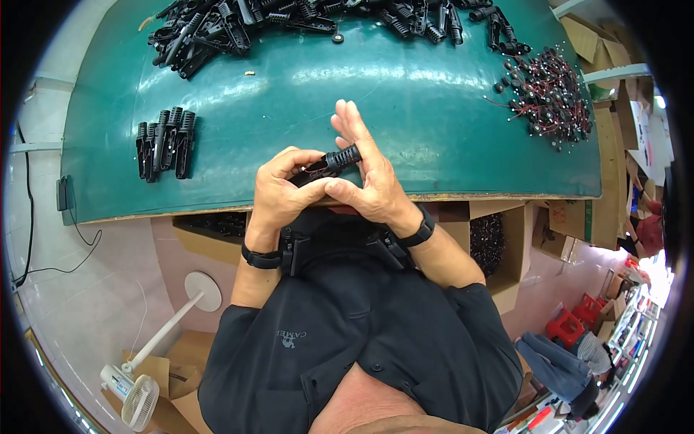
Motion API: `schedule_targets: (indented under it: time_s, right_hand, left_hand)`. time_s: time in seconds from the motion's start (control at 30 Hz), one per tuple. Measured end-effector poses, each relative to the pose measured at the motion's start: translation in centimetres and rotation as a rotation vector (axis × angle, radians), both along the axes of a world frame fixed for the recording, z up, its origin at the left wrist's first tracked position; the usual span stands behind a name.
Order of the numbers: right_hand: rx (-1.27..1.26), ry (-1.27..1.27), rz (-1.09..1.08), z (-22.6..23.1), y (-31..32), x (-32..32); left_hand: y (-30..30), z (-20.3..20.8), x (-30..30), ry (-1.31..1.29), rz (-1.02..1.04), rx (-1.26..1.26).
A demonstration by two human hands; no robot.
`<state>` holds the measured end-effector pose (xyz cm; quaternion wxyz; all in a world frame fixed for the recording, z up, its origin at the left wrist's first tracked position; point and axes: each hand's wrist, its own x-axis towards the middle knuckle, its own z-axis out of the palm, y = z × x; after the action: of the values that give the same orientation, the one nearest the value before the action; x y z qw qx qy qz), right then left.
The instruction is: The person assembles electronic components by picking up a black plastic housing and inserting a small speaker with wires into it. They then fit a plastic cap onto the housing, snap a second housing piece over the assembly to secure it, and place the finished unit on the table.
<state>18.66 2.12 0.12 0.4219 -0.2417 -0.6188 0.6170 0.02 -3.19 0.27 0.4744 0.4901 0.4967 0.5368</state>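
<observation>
In front of my chest, by the table's near edge, my left hand (280,186) is closed around a black plastic housing (341,159) with a ribbed round end. A thin reddish wire shows in its open side. The ribbed end points up and to the right, against the palm side of my right hand (377,182). That hand's fingers are stretched out and pointing away from me, not wrapped round the housing; its thumb lies close to my left thumb. A small group of similar black housings (168,145) lies side by side at the left of the table.
The green tabletop (289,94) carries a large heap of black housings (210,32) along its far side. At the right lies a pile of small round parts with red wires (546,98). Cardboard boxes (510,267) stand below the near edge; a white fan (141,394) is at lower left.
</observation>
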Motion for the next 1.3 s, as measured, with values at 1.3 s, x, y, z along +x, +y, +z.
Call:
schedule_targets:
  time_s: [1.3]
  right_hand:
    - [0.475, -0.932, -0.378, 3.8, 14.6, -5.0]
  left_hand:
    - [-2.3, 4.3, -19.4, 1.139, 0.586, 0.097]
